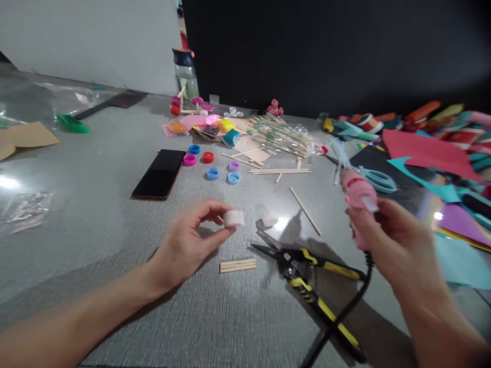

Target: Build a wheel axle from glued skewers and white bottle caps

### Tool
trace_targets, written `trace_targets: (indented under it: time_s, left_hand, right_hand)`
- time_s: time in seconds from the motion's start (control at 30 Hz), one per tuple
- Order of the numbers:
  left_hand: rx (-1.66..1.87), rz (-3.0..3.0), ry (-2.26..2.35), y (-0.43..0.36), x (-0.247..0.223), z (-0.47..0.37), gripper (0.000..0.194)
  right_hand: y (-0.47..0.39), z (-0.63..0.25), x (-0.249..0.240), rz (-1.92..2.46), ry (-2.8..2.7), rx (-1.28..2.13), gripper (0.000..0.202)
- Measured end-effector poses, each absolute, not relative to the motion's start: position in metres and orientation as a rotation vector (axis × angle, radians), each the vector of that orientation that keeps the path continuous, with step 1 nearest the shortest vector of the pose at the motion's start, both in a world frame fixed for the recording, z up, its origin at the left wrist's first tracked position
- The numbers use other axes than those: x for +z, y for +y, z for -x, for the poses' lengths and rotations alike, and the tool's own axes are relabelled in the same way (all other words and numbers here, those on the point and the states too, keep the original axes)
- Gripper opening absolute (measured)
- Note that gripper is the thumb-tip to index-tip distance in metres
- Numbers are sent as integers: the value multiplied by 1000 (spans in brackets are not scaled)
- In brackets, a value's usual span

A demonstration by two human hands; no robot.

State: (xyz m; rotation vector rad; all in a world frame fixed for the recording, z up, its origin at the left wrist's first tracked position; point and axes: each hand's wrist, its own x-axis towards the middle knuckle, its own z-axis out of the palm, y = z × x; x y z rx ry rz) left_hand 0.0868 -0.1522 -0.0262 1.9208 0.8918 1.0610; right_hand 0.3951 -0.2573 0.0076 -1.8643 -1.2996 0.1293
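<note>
Between thumb and fingers, my left hand point(190, 243) pinches a white bottle cap point(233, 219) just above the grey table. My right hand point(395, 240) is wrapped round a pink hot glue gun point(359, 194), raised at the right; a black cord point(345, 312) hangs from it. Another whitish cap point(269, 219), blurred, lies to the right of the held one. Short cut sticks point(238, 266) lie side by side below my left hand. Yellow-and-black snips point(303, 266) rest with blades apart between my hands. A single wooden stick point(305, 210) lies beyond them.
A phone point(159, 174) lies left of several coloured bottle caps point(213, 173). Behind are bagged sticks point(282, 135), clay packets point(210, 128) and a water bottle point(185, 76). Light-blue scissors point(378, 180) and coloured paper point(429, 153) crowd the right side. A plastic bag point(26, 212) lies at left.
</note>
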Motion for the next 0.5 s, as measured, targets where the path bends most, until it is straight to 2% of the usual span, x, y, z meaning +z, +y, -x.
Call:
trace_targets:
  time_s: [0.23, 0.5]
  left_hand:
    - [1051, -2000, 869, -152, -26, -82, 20]
    - [1081, -2060, 858, -149, -30, -76, 22]
  right_hand:
    - [-227, -424, 1, 2216, -1528, -265, 36]
    - [-197, -468, -27, 2169, -1945, -467, 37]
